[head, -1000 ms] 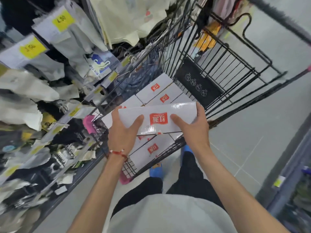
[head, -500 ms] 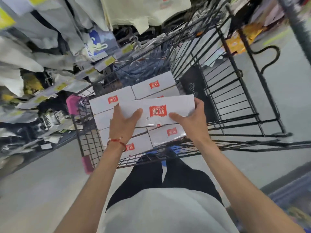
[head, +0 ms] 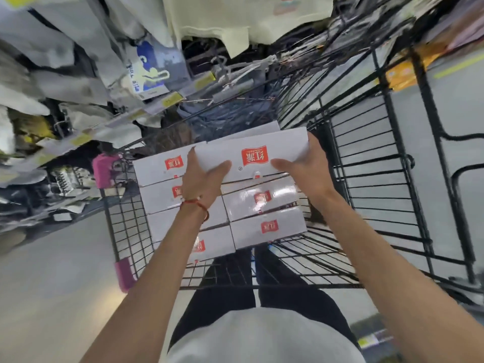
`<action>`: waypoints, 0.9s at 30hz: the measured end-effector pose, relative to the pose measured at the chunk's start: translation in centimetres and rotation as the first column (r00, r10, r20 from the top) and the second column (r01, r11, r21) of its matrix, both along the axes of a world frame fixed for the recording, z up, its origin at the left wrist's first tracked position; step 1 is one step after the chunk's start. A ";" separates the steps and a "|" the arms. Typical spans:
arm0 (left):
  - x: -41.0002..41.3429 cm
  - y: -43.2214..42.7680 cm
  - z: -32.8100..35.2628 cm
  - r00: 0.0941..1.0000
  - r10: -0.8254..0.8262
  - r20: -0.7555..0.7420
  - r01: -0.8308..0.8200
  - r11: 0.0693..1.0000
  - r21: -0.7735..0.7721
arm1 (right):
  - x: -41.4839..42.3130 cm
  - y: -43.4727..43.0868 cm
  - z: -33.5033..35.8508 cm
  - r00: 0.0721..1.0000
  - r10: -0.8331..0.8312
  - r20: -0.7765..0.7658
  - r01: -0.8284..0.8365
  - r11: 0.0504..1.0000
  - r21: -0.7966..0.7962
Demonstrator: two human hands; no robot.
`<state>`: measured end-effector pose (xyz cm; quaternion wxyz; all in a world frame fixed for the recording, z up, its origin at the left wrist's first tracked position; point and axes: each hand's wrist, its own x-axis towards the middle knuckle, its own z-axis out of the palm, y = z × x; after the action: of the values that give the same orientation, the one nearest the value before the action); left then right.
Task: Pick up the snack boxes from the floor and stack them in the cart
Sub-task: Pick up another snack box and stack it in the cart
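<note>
The person stands at the cart [head: 366, 176], holding one white snack box [head: 275, 145] level above the far right corner of the stacked boxes [head: 267, 226] already lying in two columns in the basket. The left hand [head: 201, 182] clamps the box's left end and the right hand [head: 303, 169] its right end, each with the thumb on top and the fingers curled under. The box's long axis runs across the cart, side to side, its right end a touch farther off, and the red logo reads upside down from here, like those below. To place it well, I would lower it flat, square its edges with the neighbouring column, then slide the fingers out sideways. What lies directly under it is hidden.
</note>
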<state>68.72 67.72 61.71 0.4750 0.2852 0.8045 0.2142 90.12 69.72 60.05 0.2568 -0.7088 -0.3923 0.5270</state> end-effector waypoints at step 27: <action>-1.4 5.0 -5.3 0.994 0.068 0.086 -0.075 0.994 0.082 | -2.0 7.6 -3.8 0.972 0.201 0.121 -0.198 0.980 -0.037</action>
<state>67.29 72.75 56.36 0.4875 0.2667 0.7840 0.2768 88.10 77.35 56.23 0.1689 -0.7005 -0.4701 0.5097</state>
